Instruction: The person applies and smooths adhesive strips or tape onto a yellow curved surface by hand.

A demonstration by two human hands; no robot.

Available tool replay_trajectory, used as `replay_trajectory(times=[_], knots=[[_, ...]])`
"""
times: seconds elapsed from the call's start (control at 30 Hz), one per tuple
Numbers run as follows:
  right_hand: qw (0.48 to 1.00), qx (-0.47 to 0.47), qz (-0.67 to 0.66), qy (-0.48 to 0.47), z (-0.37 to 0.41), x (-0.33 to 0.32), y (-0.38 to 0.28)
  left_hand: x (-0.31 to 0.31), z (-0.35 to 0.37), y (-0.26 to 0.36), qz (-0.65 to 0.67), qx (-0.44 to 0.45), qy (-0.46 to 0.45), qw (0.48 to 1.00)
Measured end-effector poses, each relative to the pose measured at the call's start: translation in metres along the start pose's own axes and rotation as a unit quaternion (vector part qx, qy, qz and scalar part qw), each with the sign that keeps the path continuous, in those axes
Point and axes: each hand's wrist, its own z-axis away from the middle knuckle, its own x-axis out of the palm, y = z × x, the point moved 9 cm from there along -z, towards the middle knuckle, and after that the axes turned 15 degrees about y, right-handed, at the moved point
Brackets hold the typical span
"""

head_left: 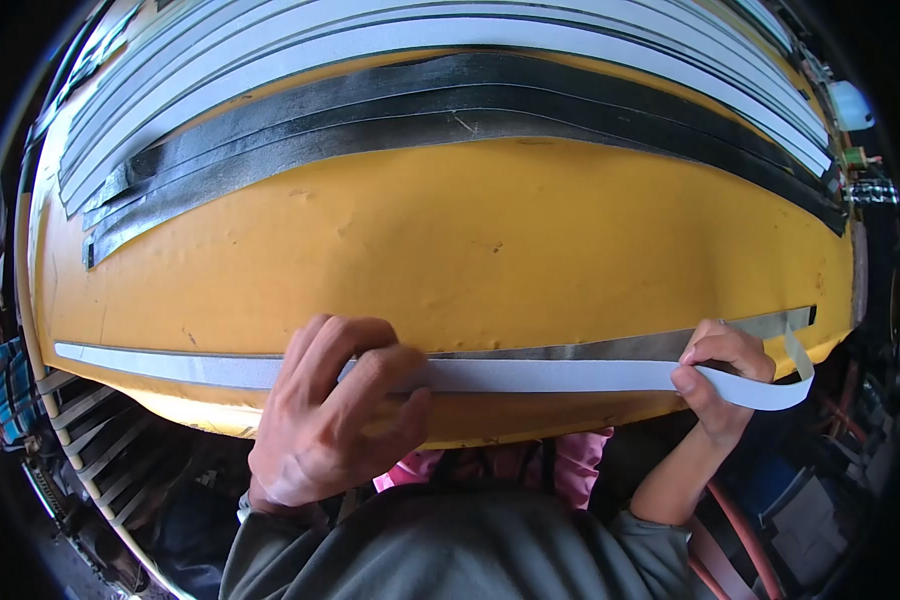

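A long white strip [550, 376] runs along the near edge of the yellow surface, over a dark grey strip [610, 346] of similar length. To the left, the white strip lies along the dark one; towards the right it stands off it. My left hand [335, 410] rests over the white strip, fingers bent and apart, hiding part of it; its index finger is slightly blurred. Between thumb and fingers, my right hand [722, 372] pinches the white strip. Past that hand, the strip's free end [795, 385] loops out and curls back up to the dark strip's right end.
Several black strips [450, 115] lie side by side across the yellow table [470, 220]. Behind them are several white strips [390, 42]. A slatted rack [85, 445] stands at lower left. A white container [850, 105] is at far right.
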Motion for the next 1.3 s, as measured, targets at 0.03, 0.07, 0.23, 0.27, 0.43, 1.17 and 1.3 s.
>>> replay_trajectory(times=[0.03,0.07,0.23,0.27,0.43,1.17,1.3], knots=[[1.0,0.0,-0.001,0.0,0.0,0.0,0.0,0.003,0.0,0.001,-0.001,0.0,0.0,1.0],[1.0,-0.002,0.0,0.001,0.0,0.001,0.0,0.006,0.0,0.004,0.027,0.001,0.005,1.0],[1.0,-0.009,-0.001,0.0,-0.001,0.001,0.002,0.018,-0.001,0.01,0.072,0.023,-0.019,0.997],[1.0,-0.008,0.001,0.0,0.0,0.001,0.003,0.018,-0.002,0.01,0.072,0.023,-0.019,0.997],[1.0,-0.007,0.001,-0.003,0.0,0.002,0.004,0.018,-0.002,0.01,0.082,0.035,-0.007,0.996],[0.998,0.047,0.038,-0.023,-0.005,0.005,0.007,0.022,-0.004,0.013,0.08,0.03,-0.007,0.996],[0.997,0.065,0.034,-0.016,-0.005,0.005,0.009,0.025,-0.009,0.023,0.029,0.03,-0.043,0.998]])
